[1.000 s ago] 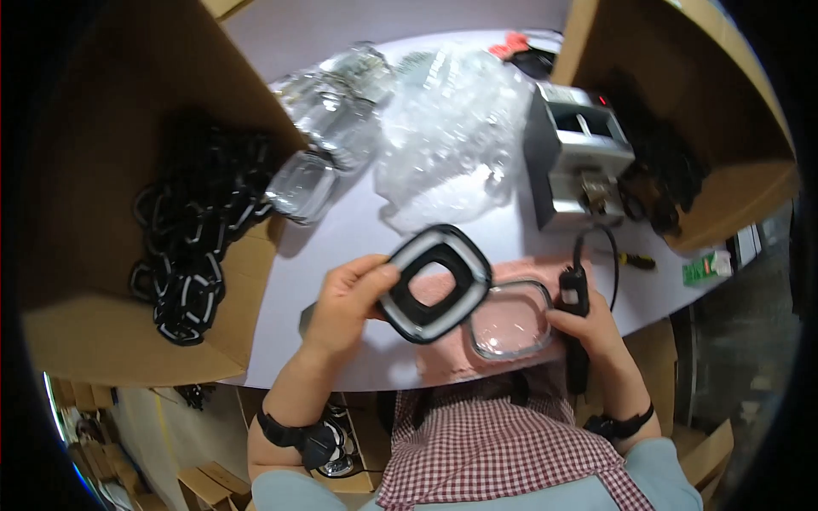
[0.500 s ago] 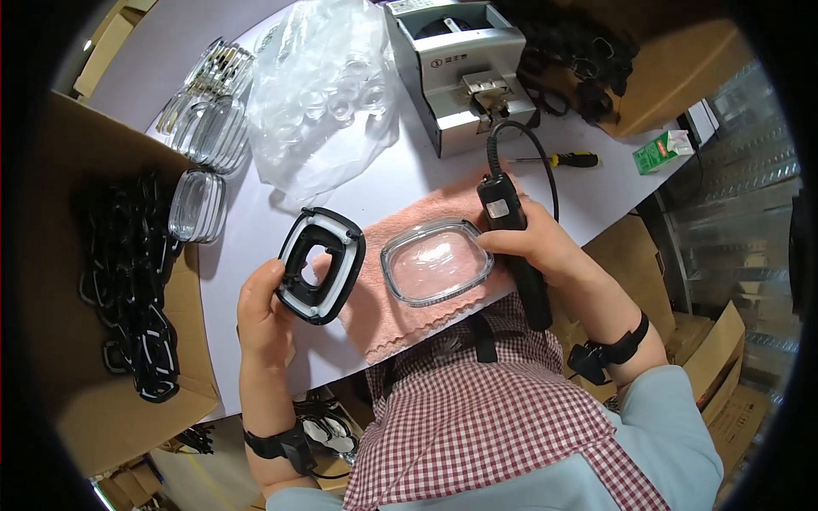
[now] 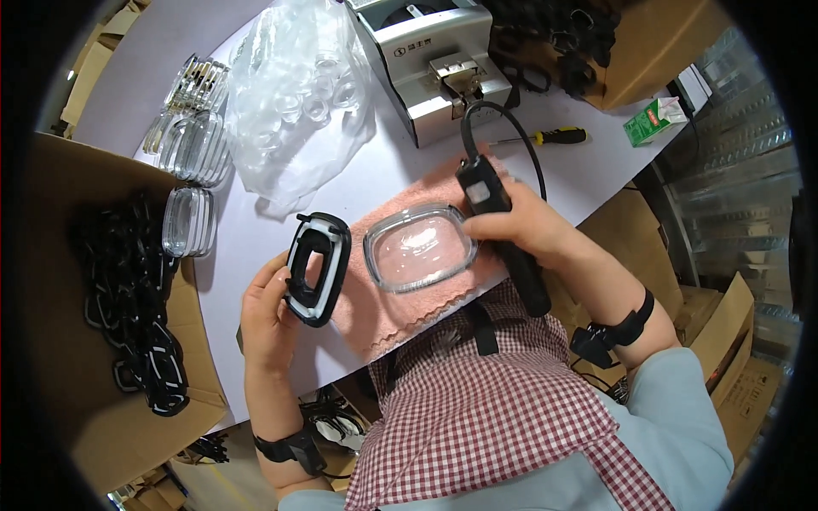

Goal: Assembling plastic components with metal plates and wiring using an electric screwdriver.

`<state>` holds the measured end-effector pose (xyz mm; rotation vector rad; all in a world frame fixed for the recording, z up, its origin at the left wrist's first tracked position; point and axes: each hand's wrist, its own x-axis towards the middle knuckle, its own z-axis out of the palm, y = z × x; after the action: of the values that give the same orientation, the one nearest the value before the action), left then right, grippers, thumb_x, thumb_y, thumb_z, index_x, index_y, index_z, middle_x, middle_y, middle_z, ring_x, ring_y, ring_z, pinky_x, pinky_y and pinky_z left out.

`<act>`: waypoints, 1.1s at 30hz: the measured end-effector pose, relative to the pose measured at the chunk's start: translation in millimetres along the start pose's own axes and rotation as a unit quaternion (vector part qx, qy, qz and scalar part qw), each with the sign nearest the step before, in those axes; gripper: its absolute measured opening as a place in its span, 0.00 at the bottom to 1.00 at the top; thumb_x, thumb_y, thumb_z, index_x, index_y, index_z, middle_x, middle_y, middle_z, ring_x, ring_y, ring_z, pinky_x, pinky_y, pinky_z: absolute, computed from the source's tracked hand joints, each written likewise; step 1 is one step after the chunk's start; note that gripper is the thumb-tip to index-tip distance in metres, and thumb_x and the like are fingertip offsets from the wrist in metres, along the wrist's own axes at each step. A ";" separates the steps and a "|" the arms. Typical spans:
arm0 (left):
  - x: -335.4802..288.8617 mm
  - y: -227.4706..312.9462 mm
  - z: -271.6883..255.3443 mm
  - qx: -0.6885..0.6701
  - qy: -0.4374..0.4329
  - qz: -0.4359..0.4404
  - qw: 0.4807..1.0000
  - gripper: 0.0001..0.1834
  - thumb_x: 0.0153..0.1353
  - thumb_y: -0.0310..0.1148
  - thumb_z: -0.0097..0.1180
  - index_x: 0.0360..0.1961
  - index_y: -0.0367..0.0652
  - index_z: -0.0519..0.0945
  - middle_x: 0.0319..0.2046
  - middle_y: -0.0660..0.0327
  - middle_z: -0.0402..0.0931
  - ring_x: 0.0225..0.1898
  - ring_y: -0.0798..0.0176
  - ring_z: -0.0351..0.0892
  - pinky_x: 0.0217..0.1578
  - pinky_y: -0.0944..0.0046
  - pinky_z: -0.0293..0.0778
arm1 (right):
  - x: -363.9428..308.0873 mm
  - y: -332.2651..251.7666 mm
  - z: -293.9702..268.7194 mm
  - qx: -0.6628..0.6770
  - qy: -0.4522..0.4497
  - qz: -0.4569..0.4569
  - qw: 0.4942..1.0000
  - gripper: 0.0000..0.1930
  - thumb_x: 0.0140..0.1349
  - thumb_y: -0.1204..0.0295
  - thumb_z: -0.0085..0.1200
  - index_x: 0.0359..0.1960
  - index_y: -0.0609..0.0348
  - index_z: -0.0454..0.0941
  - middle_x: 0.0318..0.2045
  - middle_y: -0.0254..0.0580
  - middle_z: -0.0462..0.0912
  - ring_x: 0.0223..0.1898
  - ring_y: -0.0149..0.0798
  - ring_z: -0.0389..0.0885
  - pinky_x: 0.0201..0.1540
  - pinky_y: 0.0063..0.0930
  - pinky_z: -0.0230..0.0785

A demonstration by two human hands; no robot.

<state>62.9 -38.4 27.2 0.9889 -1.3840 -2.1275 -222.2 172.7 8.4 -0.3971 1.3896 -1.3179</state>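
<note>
My left hand (image 3: pixel 271 311) pinches the edge of a black rounded frame (image 3: pixel 339 271) with a white inner ring and an open middle. It is tilted above the table, left of a pink cloth (image 3: pixel 400 317). My right hand (image 3: pixel 524 223) is wrapped around a black corded electric screwdriver (image 3: pixel 521 277); the tool's tip is not visible. Its thumb reaches to the right rim of a clear rounded-rectangular cover (image 3: pixel 419 247), which is over the cloth. The other right fingers are hidden behind the tool and cover.
A silver machine (image 3: pixel 434 72) and a plastic bag of clear round parts (image 3: pixel 298 111) stand at the back. Stacked clear covers (image 3: pixel 189 221) are at left, beside a cardboard box of black frames (image 3: pixel 141 298). A screwdriver (image 3: pixel 558 136) and green carton (image 3: pixel 654 122) lie at right.
The black frame has turned more edge-on in my left hand. My right hand still grips the electric screwdriver, its thumb at the clear cover's rim. The whole view has shifted slightly.
</note>
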 end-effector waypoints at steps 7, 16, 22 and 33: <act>-5.0 -1.8 15.6 0.078 0.001 0.013 0.997 0.21 0.72 0.26 0.53 0.63 0.30 0.74 0.49 0.53 0.84 0.44 0.67 0.87 0.41 0.71 0.85 | -6.8 12.8 7.8 -0.146 0.025 -0.079 0.986 0.17 0.50 0.68 0.69 0.37 0.67 0.81 0.27 0.34 0.81 0.29 0.28 0.79 0.34 0.26 0.73; 11.5 4.9 73.1 0.340 -0.131 0.078 0.928 0.19 0.68 0.26 0.60 0.59 0.34 0.80 0.46 0.54 0.85 0.44 0.66 0.84 0.45 0.66 0.80 | -8.7 12.5 6.6 -0.202 0.033 -0.085 0.975 0.18 0.51 0.69 0.69 0.42 0.66 0.81 0.33 0.32 0.81 0.36 0.27 0.77 0.42 0.23 0.71; 21.1 3.1 87.2 0.480 -0.118 0.158 0.855 0.17 0.69 0.25 0.60 0.57 0.33 0.81 0.42 0.53 0.85 0.43 0.68 0.82 0.47 0.68 0.77 | -8.5 13.6 8.1 -0.159 0.031 -0.073 0.984 0.16 0.51 0.71 0.67 0.41 0.64 0.82 0.32 0.30 0.80 0.34 0.25 0.76 0.41 0.22 0.70; 22.3 -14.0 84.2 0.533 -0.032 0.316 0.784 0.17 0.65 0.28 0.63 0.54 0.35 0.80 0.37 0.56 0.78 0.38 0.64 0.78 0.39 0.64 0.75 | -5.9 20.2 7.6 -0.184 0.054 -0.085 0.978 0.21 0.51 0.62 0.69 0.40 0.67 0.82 0.29 0.36 0.82 0.33 0.30 0.79 0.40 0.27 0.72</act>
<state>-14.4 4.1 28.4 0.5812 -2.5622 -0.7833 -205.4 180.4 -4.0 -0.7158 1.7282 -1.2301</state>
